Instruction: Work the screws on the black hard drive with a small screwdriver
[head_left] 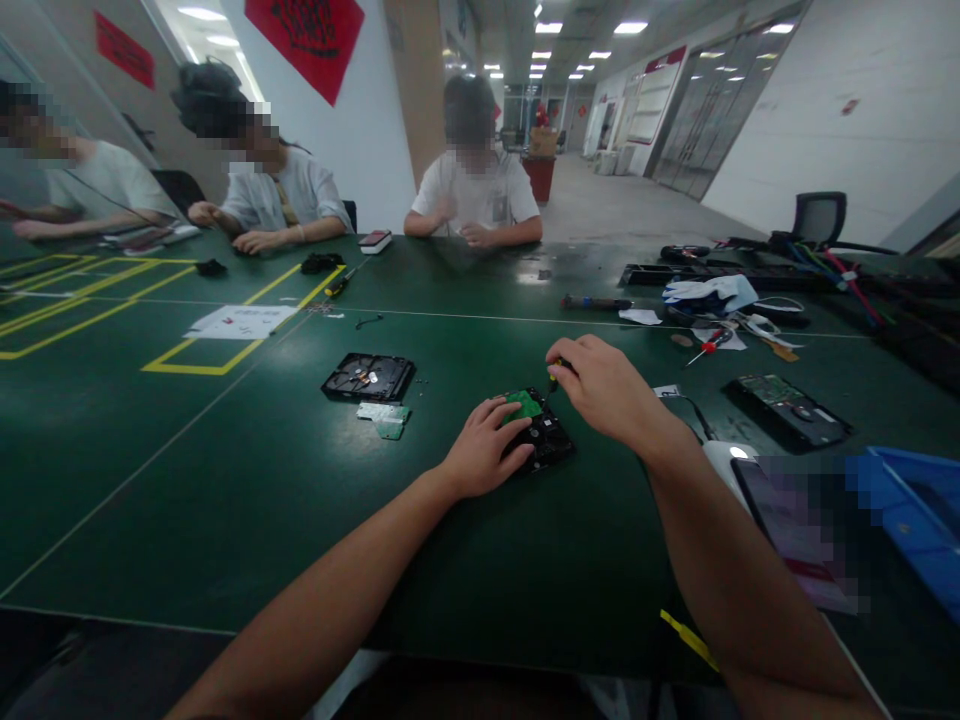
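Observation:
A black hard drive [551, 442] with a green circuit board [524, 404] lies on the green table before me. Across its left side rests my left hand [486, 447], fingers spread and pressed on top, not wrapped round it. My right hand [596, 385] is closed on a small yellow-and-black screwdriver [553, 382], held upright with its tip down at the drive's upper right part. My fingers hide much of the handle, and the exact spot the tip meets is too small to make out.
Left of the drive lie another hard drive [369, 377] and a loose circuit board [385, 418], with tiny screws nearby. To the right are a third drive [787, 410], a phone [795, 530], a blue bin [911, 520] and a red screwdriver [705, 348]. Several people sit across the table.

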